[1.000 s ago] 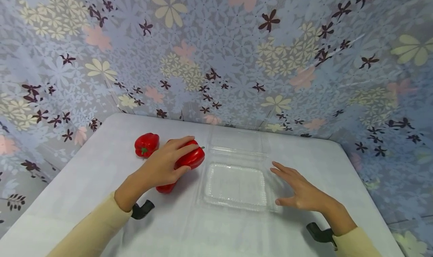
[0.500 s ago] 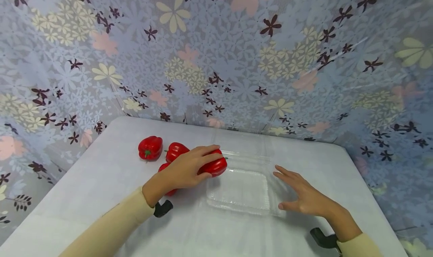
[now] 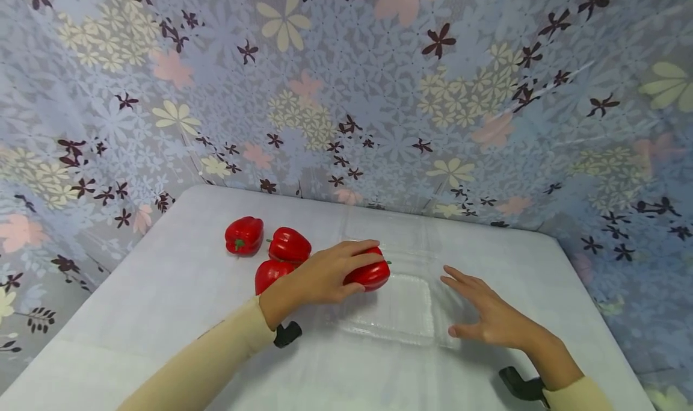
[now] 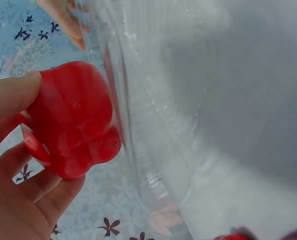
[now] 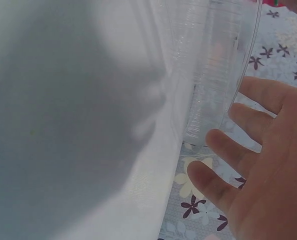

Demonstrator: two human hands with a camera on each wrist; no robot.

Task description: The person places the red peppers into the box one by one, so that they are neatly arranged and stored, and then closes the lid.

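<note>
My left hand (image 3: 330,275) grips a red bell pepper (image 3: 370,274) over the left part of a clear plastic container (image 3: 406,305). In the left wrist view the thumb and fingers wrap the pepper (image 4: 76,120), with the container's clear wall (image 4: 121,95) right beside it. At the container's right side my right hand (image 3: 495,315) holds nothing, its fingers spread. The right wrist view shows those fingers (image 5: 233,150) close to the clear plastic edge (image 5: 246,55); whether they touch it I cannot tell.
Three more red peppers lie left of the container: one at the far left (image 3: 244,236), one beside it (image 3: 290,245), and one (image 3: 272,275) partly behind my left forearm. A floral curtain (image 3: 346,98) rises behind the white table (image 3: 162,315).
My left hand has carried the gripped pepper rightward, from beside the other peppers to over the container. The two peppers it had covered show more fully. The right hand has barely moved.
</note>
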